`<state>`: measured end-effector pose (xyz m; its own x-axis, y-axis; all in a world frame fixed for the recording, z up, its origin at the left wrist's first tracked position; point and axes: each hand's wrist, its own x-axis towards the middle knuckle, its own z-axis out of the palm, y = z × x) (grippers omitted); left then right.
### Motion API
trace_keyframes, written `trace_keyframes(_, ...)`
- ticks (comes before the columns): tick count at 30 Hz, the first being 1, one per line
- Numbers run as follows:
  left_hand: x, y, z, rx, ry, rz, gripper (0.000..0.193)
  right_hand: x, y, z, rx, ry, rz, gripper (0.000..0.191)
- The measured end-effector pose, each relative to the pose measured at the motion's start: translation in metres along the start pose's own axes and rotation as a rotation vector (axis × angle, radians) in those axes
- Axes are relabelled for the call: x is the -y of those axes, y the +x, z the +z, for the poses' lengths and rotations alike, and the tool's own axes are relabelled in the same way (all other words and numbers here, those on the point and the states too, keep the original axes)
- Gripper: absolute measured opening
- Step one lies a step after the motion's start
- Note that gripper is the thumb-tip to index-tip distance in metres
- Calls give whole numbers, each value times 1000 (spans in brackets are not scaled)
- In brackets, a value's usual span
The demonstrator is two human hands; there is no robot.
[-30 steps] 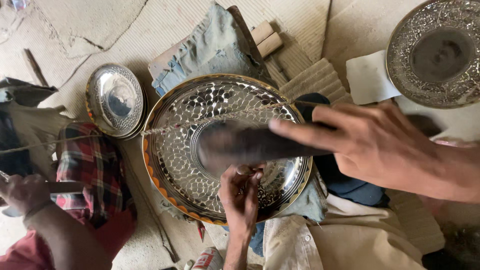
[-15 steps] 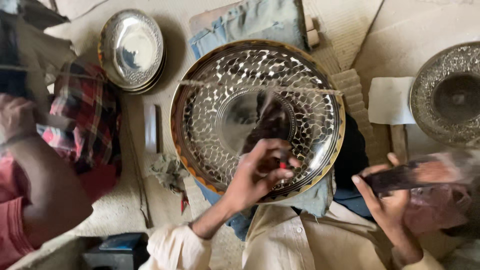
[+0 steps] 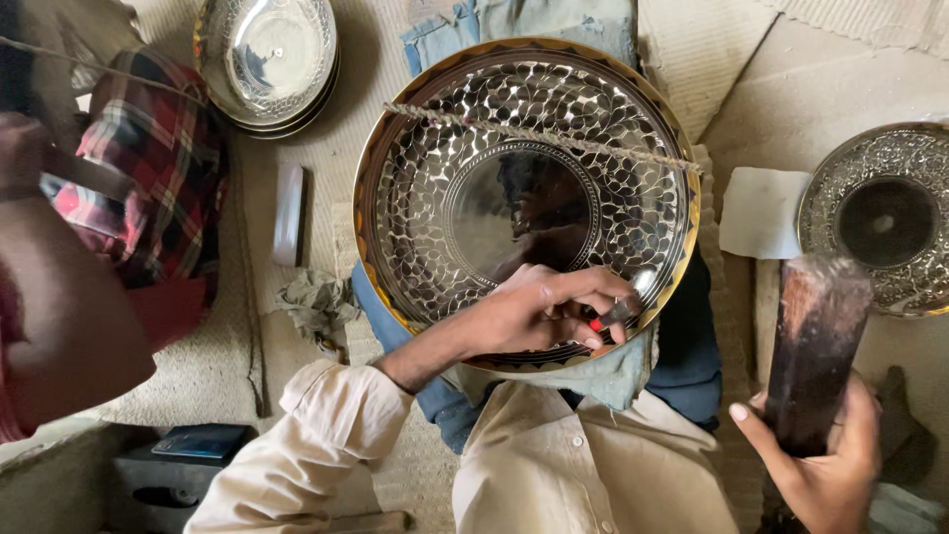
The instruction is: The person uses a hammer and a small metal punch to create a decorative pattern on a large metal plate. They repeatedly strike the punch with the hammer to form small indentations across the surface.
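Left hand (image 3: 539, 311) pinching punch (image 3: 618, 313) on tray (image 3: 524, 198) rim, right hand (image 3: 820, 460) gripping mallet (image 3: 816, 346) beside it

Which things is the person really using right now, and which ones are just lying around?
In use:
- big patterned metal plate
- small punch tool, pinched in the left hand
- dark wooden block, gripped in the right hand

Lying about:
- stack of silver plates
- engraved plate
- white paper
- crumpled rag

Big tray (image 3: 474, 129) sits centre, left hand (image 3: 539, 311) on its near rim; stacked bowls (image 3: 267, 59) far left, another tray (image 3: 885, 218) right, behind the right hand (image 3: 820, 475).
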<state>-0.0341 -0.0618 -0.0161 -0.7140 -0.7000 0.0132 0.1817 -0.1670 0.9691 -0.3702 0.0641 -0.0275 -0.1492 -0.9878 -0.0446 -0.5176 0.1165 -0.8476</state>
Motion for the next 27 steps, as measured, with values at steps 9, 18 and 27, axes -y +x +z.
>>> trace_keyframes(9,-1,2,-3,60,185,-4,60,36,19,-7,22,401,-39,43)
trace_keyframes(18,-1,2,-6,78,261,-78,72,25,50,-17,272,-274,-80,67)
trace_keyframes(27,4,1,-8,86,340,36,72,29,63,-22,360,-850,-300,78)
